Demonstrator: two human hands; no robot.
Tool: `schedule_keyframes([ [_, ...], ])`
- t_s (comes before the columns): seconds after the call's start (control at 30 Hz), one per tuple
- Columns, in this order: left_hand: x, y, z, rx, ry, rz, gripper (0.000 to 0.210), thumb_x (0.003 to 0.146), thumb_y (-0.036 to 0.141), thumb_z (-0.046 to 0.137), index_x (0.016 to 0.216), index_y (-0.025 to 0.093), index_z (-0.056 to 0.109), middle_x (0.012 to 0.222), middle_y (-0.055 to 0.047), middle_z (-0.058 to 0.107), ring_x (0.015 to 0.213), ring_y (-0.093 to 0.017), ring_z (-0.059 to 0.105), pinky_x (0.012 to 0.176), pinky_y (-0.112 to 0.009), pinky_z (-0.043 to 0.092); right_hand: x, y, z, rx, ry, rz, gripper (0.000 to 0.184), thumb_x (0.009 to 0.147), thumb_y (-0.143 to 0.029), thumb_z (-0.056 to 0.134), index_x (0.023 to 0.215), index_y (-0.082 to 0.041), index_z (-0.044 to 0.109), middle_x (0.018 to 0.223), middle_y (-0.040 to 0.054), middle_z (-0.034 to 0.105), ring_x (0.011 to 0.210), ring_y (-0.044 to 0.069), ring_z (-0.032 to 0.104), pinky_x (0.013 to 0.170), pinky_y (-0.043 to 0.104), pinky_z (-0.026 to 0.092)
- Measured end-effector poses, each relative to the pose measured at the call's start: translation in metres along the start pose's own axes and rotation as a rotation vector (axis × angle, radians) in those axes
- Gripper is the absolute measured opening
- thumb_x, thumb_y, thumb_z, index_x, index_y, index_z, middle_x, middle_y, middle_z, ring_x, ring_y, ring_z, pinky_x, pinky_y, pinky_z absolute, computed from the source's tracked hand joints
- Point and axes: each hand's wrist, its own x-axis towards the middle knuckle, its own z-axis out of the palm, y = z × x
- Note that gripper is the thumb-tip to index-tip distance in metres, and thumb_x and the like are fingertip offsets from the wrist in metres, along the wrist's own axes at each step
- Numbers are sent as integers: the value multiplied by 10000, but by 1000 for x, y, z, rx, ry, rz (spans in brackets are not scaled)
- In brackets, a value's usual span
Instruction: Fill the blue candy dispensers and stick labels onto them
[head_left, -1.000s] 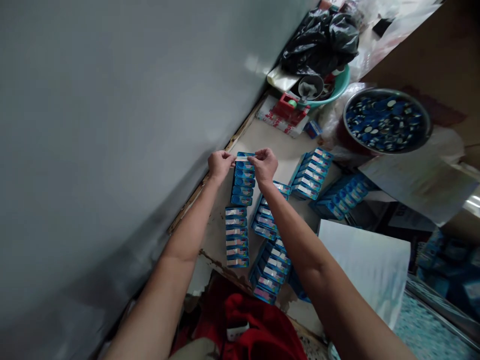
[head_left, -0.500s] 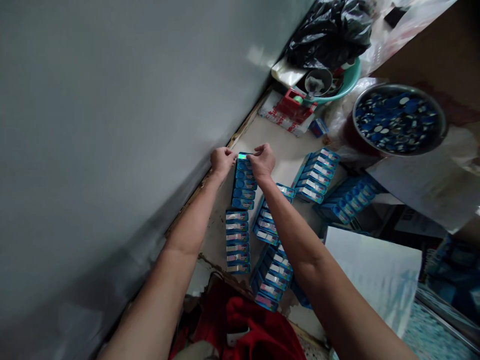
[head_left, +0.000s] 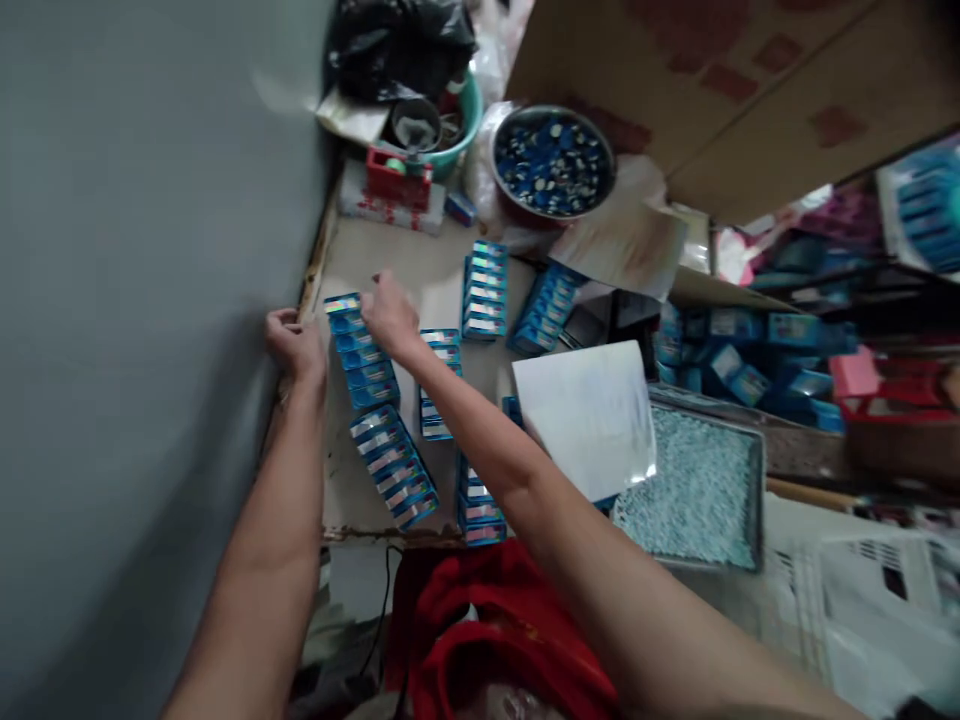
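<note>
My left hand (head_left: 298, 345) is beside the wall, just left of a row of small blue boxes (head_left: 364, 355), with its fingers curled in. Whatever it may hold is hidden. My right hand (head_left: 390, 312) is at the far end of that row, its fingers bent together by the box with a shiny strip (head_left: 343, 305). I cannot make out anything between them. The other box tops in this row show no such strip. Nearer me, a second row of blue boxes (head_left: 394, 466) bears shiny strips and stands at a slant.
More blue box rows (head_left: 484, 290) stand to the right. Behind are a red tape dispenser (head_left: 398, 180), a green basin (head_left: 471, 110) and a metal bowl (head_left: 553, 160) of blue and silver pieces. A white sheet (head_left: 589, 420) partly covers a tray of pale-blue pellets (head_left: 697, 490).
The view has swung right, showing more shelves and the tray. My hands have moved apart; the left has left the far box with the shiny strip, while the right remains near it.
</note>
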Motion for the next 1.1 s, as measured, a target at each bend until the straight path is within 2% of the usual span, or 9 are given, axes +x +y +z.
schedule_keyframes([
  [0.1,-46,40,5,117,69,225,155,914,386,665,993,257,634,955,-75,699,942,-255,656,913,-434,484,-92,14,-47,24,40,-335,239,1048,-316,522,1238,-200,612,1201,88,710,1095,216,631,989,333,485],
  [0.17,-88,68,22,147,-62,400,177,939,393,658,992,226,684,974,-85,710,959,-253,653,942,-435,483,-158,36,-81,-9,98,-472,179,1043,-303,539,1149,-227,663,1109,64,728,1071,212,628,977,329,484],
  [0.27,-150,101,67,184,-316,542,184,893,352,747,971,186,742,995,-96,735,984,-252,666,967,-417,495,-219,88,-134,-99,317,-453,185,1033,-285,543,1125,-226,692,1106,78,732,1079,231,616,1015,368,474],
  [0.37,-196,118,116,254,-536,507,294,765,356,873,987,187,782,1088,-122,752,1081,-299,678,1004,-417,499,-219,147,-181,-231,504,-248,277,1007,-224,517,1226,-187,683,1193,126,702,1135,277,579,1033,426,465],
  [0.53,-228,122,166,255,-705,359,76,810,222,770,876,218,807,987,-92,787,979,-286,715,908,-385,530,-165,203,-222,-456,368,-200,421,991,-168,490,1387,-137,630,1366,160,642,1224,300,534,1063,429,421],
  [0.63,-237,121,174,165,-631,373,90,818,176,727,840,221,802,963,-76,794,955,-252,714,910,-358,527,-151,207,-229,-550,272,-206,395,1014,-208,499,1375,-169,655,1313,145,677,1194,316,535,1000,415,414],
  [0.73,-244,120,175,127,-573,257,84,804,172,716,802,215,788,907,-64,795,896,-234,712,857,-338,533,-154,207,-230,-605,223,-183,369,1049,-250,461,1330,-173,688,1227,150,714,1152,329,541,947,417,399],
  [0.97,-257,114,174,63,-458,46,66,765,218,711,794,192,765,829,-47,775,794,-207,686,749,-300,511,-186,226,-219,-598,199,-356,484,1036,-148,400,1497,-100,538,1552,189,536,1332,326,444,1039,449,343],
  [1.1,-259,117,169,118,-386,82,45,761,216,721,759,202,763,819,-53,775,805,-229,692,761,-323,503,-209,232,-224,-531,194,-380,341,1014,-180,488,1292,-153,684,1257,159,699,1168,310,521,969,441,371],
])
